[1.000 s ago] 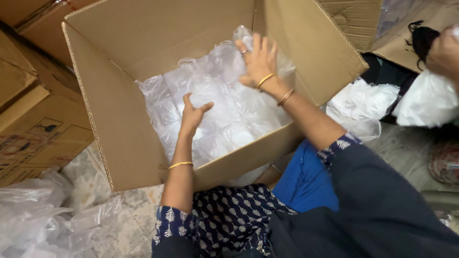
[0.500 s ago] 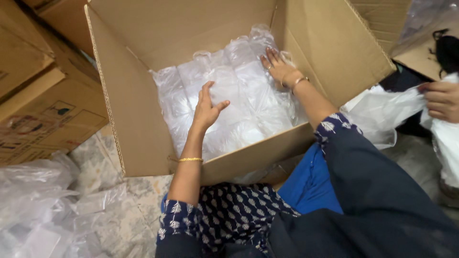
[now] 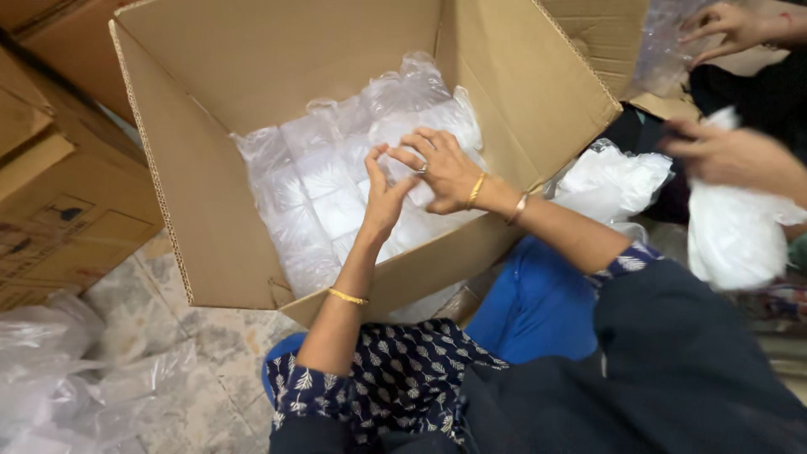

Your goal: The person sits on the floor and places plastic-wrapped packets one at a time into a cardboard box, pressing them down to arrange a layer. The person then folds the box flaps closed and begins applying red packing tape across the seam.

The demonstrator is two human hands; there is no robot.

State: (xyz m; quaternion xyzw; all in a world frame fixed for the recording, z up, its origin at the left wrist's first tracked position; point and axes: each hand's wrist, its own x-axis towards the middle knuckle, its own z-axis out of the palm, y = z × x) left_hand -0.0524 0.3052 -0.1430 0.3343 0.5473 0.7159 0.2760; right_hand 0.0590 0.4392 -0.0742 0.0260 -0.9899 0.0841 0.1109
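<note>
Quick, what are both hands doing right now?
Left hand: open, fingers resting on the clear plastic packets in the cardboard box.
Right hand: loosely curled, touching the same packets; grip cannot be told.

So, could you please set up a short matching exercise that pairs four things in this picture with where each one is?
Things:
1. clear plastic packets
2. left hand
3. loose plastic bags
4. flat brown cartons

Places:
A. on the floor at lower left
B. stacked to the left of the open cardboard box
C. lining the bottom of the open box
D. inside the box, fingertips meeting the right hand

Pairs: 1-C, 2-D, 3-A, 4-B
</note>
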